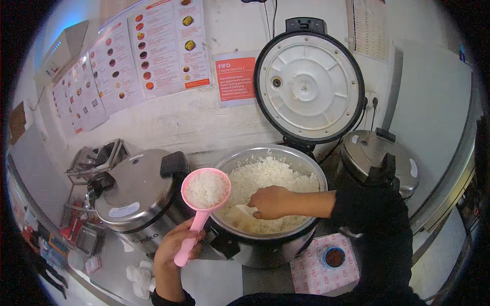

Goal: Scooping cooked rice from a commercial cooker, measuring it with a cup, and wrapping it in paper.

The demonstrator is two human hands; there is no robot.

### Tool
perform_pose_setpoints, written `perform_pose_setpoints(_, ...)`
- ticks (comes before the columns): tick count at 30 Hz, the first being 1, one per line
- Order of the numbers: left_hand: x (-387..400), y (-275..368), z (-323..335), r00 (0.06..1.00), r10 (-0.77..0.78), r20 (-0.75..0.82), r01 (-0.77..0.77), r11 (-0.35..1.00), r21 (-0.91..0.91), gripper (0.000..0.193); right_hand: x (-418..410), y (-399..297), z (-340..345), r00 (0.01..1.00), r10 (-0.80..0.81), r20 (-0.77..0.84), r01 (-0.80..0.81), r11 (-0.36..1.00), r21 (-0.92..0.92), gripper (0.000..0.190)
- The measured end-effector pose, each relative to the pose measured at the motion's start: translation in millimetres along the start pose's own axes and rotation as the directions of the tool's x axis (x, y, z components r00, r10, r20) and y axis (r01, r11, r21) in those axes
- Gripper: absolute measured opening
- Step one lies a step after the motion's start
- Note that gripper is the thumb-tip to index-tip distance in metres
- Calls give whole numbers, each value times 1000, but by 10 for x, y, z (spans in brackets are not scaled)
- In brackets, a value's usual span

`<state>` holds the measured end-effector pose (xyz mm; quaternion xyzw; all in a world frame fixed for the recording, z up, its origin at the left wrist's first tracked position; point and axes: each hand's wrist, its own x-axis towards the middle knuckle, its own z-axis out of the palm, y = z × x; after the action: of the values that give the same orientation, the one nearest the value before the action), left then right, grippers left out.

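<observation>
My left hand (180,241) grips the handle of a pink plastic scoop (200,218), whose round cup is filled with white rice (206,189). The cup is at the left rim of a large open rice cooker (324,179). Inside the cooker's pot is a big mass of cooked rice (268,172). Over that rice, my right hand (270,202) holds a whitish rice paddle (242,215), its blade against the rice; the grip is mostly hidden by the fingers. Behind the pot, the cooker's round lid (306,88) stands raised.
A closed Miyako rice cooker (134,187) stands at left, another closed cooker (379,160) at right. A small blue-rimmed cup of dark brown food (334,257) rests on printed paper (314,277). Crumpled white tissue or cloth (141,277) lies at lower left. Metal racks (95,160) stand far left.
</observation>
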<state>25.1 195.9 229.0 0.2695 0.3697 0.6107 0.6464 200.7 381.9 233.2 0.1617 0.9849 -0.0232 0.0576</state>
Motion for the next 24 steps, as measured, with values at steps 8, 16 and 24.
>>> perform_pose_setpoints(8,-8,30,21,1000,-12,-17,13,1000,26,37,-235,159,25,999,-43,-5,43,982,185,38)
perform_pose_setpoints(16,50,31,-43,999,27,37,-26,1000,-4,32,-355,457,33,991,26,132,-94,839,536,36)
perform_pose_setpoints(24,189,-43,51,991,26,-132,7,970,241,22,-656,505,-379,855,354,-380,-209,904,373,32)
